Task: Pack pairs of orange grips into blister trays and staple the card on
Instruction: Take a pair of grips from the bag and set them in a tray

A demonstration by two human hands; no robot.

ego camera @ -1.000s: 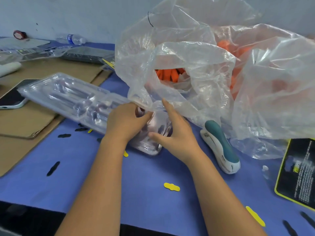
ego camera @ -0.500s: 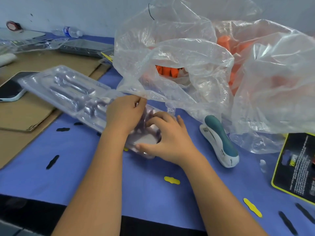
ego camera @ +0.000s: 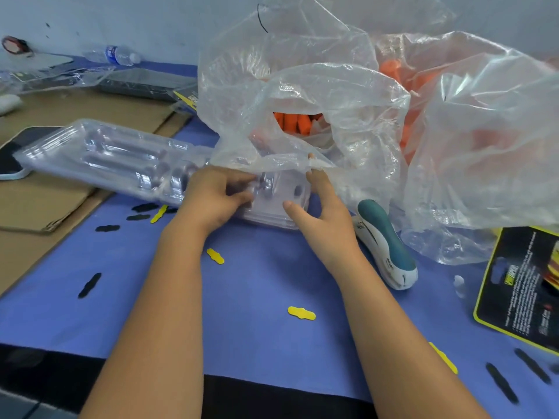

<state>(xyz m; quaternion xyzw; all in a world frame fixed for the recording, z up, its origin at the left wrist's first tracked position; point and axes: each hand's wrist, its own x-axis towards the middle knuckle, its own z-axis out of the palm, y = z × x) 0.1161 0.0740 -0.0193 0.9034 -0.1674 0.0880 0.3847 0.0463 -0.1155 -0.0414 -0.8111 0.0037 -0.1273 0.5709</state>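
Blister tray (ego camera: 99, 160): clear moulded plastic, long, glossy, with parallel rounded channels along its length. It lies on the blue cloth surface (ego camera: 257, 285), its far end over brown cardboard (ego camera: 39, 204), its near end between both hands.

Left hand (ego camera: 211, 195): fingers curled onto the tray's near end, pinching the plastic from above. Right hand (ego camera: 323, 213): fingers spread wide, thumb touching the tray's end edge, fingertips raised against the crinkled film of the clear bag (ego camera: 302, 95) (no closed grasp visible here).

Orange grips (ego camera: 295, 124): smooth, tube-like, seen through the bag's mouth just beyond the right fingers; more orange shows hazily through a second bag (ego camera: 484, 140) further right. None sit in the tray channels that can be seen.

Stapler (ego camera: 384, 243): white body, teal top, rounded, lying just right of the right wrist, apart from it. Backing card (ego camera: 520, 285): black with yellow border, flat, well to the right of both hands. Small yellow and black die-cut slips (ego camera: 301, 313) are scattered on the cloth near the forearms.
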